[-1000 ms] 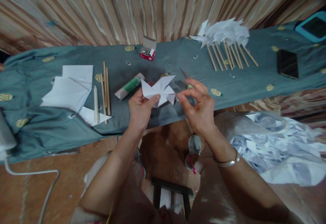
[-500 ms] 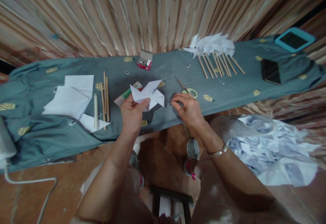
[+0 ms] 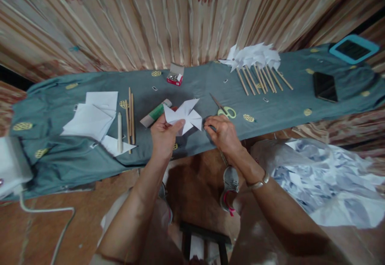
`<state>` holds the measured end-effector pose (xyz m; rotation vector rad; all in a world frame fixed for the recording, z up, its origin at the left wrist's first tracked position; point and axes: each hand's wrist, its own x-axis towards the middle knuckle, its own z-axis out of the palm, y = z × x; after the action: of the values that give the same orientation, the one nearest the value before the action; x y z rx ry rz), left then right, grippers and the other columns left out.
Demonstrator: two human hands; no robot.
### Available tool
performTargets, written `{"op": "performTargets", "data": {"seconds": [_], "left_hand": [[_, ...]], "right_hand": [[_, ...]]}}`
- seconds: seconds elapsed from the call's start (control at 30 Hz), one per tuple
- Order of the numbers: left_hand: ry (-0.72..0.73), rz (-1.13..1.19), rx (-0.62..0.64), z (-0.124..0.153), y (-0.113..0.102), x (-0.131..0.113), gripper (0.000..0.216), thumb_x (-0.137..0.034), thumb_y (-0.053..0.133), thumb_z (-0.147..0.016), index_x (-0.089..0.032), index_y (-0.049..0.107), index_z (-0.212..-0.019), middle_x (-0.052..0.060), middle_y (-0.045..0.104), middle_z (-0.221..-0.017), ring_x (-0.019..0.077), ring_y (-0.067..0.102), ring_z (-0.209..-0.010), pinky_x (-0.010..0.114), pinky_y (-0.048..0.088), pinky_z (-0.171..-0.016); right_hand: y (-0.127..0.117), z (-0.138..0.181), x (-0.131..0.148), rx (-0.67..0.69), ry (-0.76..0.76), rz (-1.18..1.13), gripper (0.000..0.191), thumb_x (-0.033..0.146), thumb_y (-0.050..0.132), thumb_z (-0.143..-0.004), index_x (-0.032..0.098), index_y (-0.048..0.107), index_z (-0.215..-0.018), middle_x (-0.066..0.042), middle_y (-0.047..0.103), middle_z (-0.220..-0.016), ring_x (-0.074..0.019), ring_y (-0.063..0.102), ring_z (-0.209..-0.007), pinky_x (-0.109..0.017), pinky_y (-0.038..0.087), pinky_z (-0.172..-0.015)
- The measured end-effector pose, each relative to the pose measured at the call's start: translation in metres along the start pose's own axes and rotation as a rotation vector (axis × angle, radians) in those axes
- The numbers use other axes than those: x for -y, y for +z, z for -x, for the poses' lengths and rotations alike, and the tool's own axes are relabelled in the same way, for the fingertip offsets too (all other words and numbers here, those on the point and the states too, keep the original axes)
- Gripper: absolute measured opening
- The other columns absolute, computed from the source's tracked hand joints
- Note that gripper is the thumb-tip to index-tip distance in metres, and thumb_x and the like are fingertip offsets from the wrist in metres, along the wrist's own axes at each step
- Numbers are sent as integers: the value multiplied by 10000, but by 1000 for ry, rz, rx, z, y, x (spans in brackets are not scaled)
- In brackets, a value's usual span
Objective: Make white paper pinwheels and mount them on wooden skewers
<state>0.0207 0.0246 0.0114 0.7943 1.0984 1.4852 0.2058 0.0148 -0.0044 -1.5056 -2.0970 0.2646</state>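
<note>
My left hand (image 3: 164, 136) pinches a white folded paper pinwheel (image 3: 183, 115) and holds it just above the teal cloth-covered table (image 3: 195, 84). My right hand (image 3: 223, 132) rests on the cloth to its right, fingers curled and pinched on something small I cannot make out. Green-handled scissors (image 3: 225, 110) lie just beyond my right hand. A green and white glue tube (image 3: 155, 113) lies left of the pinwheel.
White paper sheets (image 3: 90, 116), a white stick (image 3: 119, 132) and wooden sticks (image 3: 130, 114) lie left. A red pin box (image 3: 175, 74) sits at the back. Finished pinwheels on sticks (image 3: 255, 62), a phone (image 3: 325, 86) and a tablet (image 3: 353, 49) lie right. A bag of paper scraps (image 3: 325, 180) sits below.
My right hand dropped from mid-air onto the cloth and closed its fingers there. My left hand kept the pinwheel, shifting it slightly. The camera view tilted a little.
</note>
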Motion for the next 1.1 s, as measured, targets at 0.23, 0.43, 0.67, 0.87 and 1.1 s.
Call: {"op": "performTargets", "data": {"seconds": [0.23, 0.43, 0.67, 0.87, 1.1], "left_hand": [[3, 10, 11, 2, 1, 1, 385, -216, 850, -530, -164, 742, -896, 3, 757, -791, 133, 658, -685, 251, 518, -679], [18, -30, 21, 3, 2, 2, 393, -223, 843, -537, -155, 739, -910, 16, 758, -822, 156, 673, -727, 285, 535, -715], [51, -140, 42, 3, 4, 5, 415, -258, 818, -562, -149, 736, -954, 32, 752, -844, 174, 675, -739, 297, 544, -694], [46, -170, 54, 5, 7, 7, 455, -233, 803, -563, -139, 729, -1002, 21, 747, -819, 161, 667, -712, 270, 539, -668], [-24, -188, 131, 18, 16, 10, 476, -222, 811, -575, -144, 713, -1034, 3, 740, -792, 145, 654, -665, 243, 516, -618]], "right_hand": [[-2, 4, 4, 13, 46, 50, 145, 126, 538, -865, 198, 650, -807, -90, 715, -877, -265, 609, -874, -387, 470, -870], [-5, 9, 5, 1, 40, 59, 161, 124, 518, -861, 205, 632, -782, -82, 706, -849, -254, 611, -839, -397, 487, -867], [-1, 9, -3, -116, 28, 30, 111, 131, 543, -822, 194, 616, -767, -152, 656, -1197, -300, 576, -1144, -504, 428, -1026], [-27, 12, 12, -187, 50, -137, 67, 262, 580, -873, 222, 622, -842, -104, 495, -1440, -303, 474, -1318, -547, 356, -1098], [-27, 18, 33, -139, -24, -288, 43, 280, 600, -884, 253, 633, -875, -18, 376, -1550, -289, 284, -1467, -568, 244, -1180]]}}
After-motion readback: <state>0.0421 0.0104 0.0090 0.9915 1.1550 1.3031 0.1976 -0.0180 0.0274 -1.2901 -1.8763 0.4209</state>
